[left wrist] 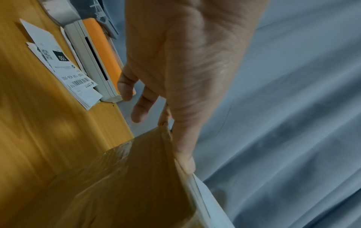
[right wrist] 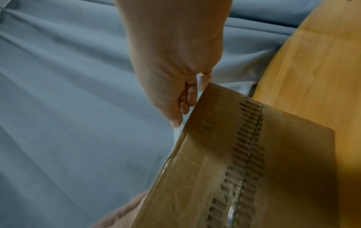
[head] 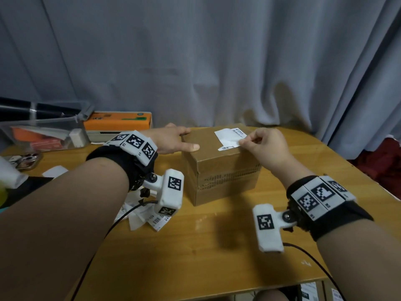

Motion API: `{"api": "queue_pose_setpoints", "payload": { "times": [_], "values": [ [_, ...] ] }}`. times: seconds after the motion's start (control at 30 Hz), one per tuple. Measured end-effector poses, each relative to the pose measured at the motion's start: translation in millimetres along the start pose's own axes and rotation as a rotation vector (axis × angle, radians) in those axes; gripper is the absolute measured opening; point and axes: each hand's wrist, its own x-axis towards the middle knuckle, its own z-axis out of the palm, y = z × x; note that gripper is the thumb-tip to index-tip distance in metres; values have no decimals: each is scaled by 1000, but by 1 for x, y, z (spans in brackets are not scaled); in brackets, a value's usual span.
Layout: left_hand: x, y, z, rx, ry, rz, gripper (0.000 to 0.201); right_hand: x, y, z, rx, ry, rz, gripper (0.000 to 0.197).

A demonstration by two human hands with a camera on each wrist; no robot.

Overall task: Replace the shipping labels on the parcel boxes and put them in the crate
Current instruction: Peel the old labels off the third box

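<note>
A brown cardboard parcel box [head: 221,168] stands in the middle of the wooden table [head: 217,246]. A white shipping label [head: 230,137] lies on its top, partly lifted off the cardboard. My right hand [head: 244,142] pinches the label's near right edge between thumb and fingers. My left hand [head: 184,139] rests on the box's top left corner, thumb stretched along the top and fingers reaching past the far edge. The left wrist view shows that hand [left wrist: 176,131] on the box [left wrist: 126,185], its fingers loose. In the right wrist view the right hand [right wrist: 187,108] is curled at the box's [right wrist: 254,154] top edge.
An orange-topped label printer [head: 118,123] and a clear plastic bin [head: 43,131] sit at the back left. A phone [head: 26,159] lies at the left edge. Loose labels [head: 147,218] lie under my left wrist. A grey curtain [head: 217,61] hangs behind the table.
</note>
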Motion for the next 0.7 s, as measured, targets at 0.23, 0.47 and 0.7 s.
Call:
{"api": "queue_pose_setpoints", "payload": {
  "times": [0.23, 0.47, 0.7],
  "values": [
    [-5, 12, 3, 113, -8, 38, 68, -5, 11, -3, 160, 50, 99, 15],
    [-8, 45, 16, 220, 169, 231, 43, -5, -21, -17, 164, -90, -83, 13],
    [-13, 34, 25, 59, 150, 241, 65, 6, -44, -15, -369, -386, -236, 21]
  ]
}}
